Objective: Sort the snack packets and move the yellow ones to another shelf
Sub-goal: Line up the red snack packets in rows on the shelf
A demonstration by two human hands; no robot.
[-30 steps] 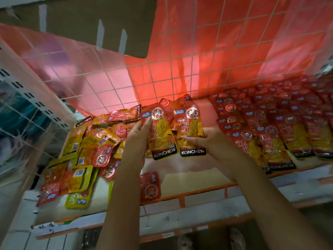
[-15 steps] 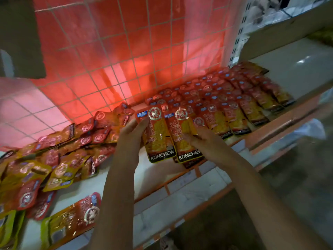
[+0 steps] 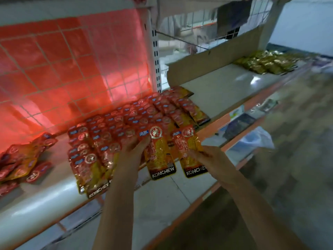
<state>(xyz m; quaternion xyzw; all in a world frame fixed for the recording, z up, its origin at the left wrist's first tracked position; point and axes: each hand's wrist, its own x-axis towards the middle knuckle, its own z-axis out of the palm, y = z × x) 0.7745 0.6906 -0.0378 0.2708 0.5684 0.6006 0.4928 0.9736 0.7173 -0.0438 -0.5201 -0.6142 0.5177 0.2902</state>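
Red-and-yellow packets: I see two with "KONCHEW" on their black bottom bands, held side by side above the near edge of the shelf [image 3: 212,87].
Left hand [image 3: 132,152]: I have it grasping the left packet [image 3: 158,152] along that packet's left edge, fingers reaching up behind it.
Right hand [image 3: 210,157]: it pinches the right packet [image 3: 189,152] from the right side, fingers laid over the packet's front.
Gap between the two: the packets are just beside each other, not overlapping as far as I can tell.
Sorted rows [image 3: 137,123]: red-topped packets lie in tidy overlapping rows on the shelf, behind and left of my hands.
Loose heap [image 3: 23,159]: a jumble of red and yellow packets sits at the far left of the shelf, apart from the rows.
Yellow packets [image 3: 264,62]: a group lies on the right section of the shelf, far from my hands, past a cardboard sheet [image 3: 207,64].
Backing: red film [image 3: 72,65] behind a white wire grid.
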